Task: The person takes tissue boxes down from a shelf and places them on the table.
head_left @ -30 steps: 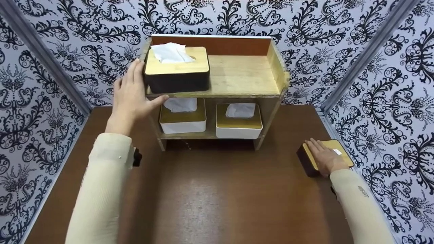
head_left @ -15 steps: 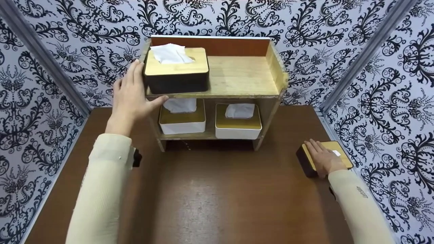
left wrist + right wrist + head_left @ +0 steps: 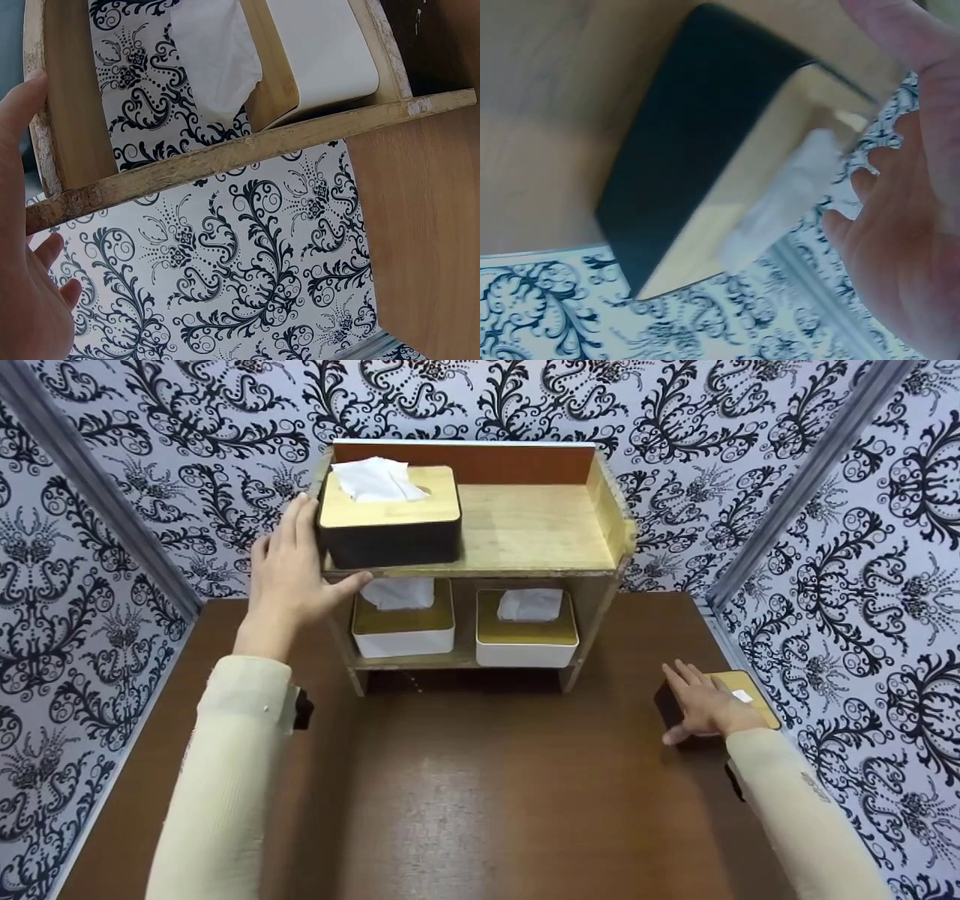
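A small two-tier wooden shelf [image 3: 540, 529] stands at the back. My left hand [image 3: 289, 574] holds its left side, fingers along the outer panel and thumb over the front edge of the upper board. A black tissue box [image 3: 397, 540] with a light wooden lid sits beside that hand on the upper tier, tissue sticking out. At the right, my right hand [image 3: 701, 705] is spread over another black tissue box [image 3: 697, 135] on the table. In the right wrist view its fingers [image 3: 881, 176] are apart from the lid and hold nothing.
On the lower tier stand two white tissue boxes with wooden lids, a left one [image 3: 405, 641] and a right one [image 3: 527, 652]. The brown table [image 3: 480, 780] spreads in front. Patterned walls [image 3: 862, 622] with metal corner posts enclose it, the right one close to the table box.
My right hand has lifted off the table box's lid, and its thumb and fingers have spread toward the box's left side. My left hand stays on the shelf.
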Action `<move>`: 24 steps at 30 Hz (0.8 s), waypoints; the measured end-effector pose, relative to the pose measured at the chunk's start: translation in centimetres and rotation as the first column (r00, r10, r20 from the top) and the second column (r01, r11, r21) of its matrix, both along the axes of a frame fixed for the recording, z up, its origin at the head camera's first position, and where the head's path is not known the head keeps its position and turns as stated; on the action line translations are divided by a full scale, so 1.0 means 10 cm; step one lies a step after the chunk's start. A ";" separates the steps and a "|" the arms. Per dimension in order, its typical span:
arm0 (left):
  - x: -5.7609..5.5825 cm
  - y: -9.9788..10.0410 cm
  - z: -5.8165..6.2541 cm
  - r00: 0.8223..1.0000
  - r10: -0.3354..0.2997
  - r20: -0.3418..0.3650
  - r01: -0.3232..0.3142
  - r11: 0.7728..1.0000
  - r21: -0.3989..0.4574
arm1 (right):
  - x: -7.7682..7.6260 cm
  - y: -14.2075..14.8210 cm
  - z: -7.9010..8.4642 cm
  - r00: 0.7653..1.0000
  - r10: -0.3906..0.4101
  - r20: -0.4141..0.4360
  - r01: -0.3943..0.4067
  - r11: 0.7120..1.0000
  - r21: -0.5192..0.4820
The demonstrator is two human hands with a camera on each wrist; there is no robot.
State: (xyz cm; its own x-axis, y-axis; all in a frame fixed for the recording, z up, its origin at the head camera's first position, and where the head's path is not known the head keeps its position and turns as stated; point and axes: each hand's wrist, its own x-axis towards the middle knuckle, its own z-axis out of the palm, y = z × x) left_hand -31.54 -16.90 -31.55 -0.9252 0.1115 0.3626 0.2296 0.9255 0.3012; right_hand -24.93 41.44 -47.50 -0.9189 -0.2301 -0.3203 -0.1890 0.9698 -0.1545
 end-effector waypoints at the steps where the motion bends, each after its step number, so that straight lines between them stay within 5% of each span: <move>1: 0.00 0.00 0.00 1.000 -0.001 -0.001 0.001 1.000 -0.002 | -0.01 -0.03 0.02 1.000 0.008 -0.005 -0.008 1.000 -0.004; 13: 0.03 0.01 0.03 1.000 -0.005 -0.009 0.006 1.000 0.015 | 0.04 -0.57 0.16 0.983 0.170 -0.064 -0.171 0.985 -0.006; 24: 0.01 -0.01 0.00 1.000 -0.009 -0.008 0.009 1.000 0.020 | 0.13 -1.20 0.29 0.950 0.309 0.034 -0.310 0.950 0.022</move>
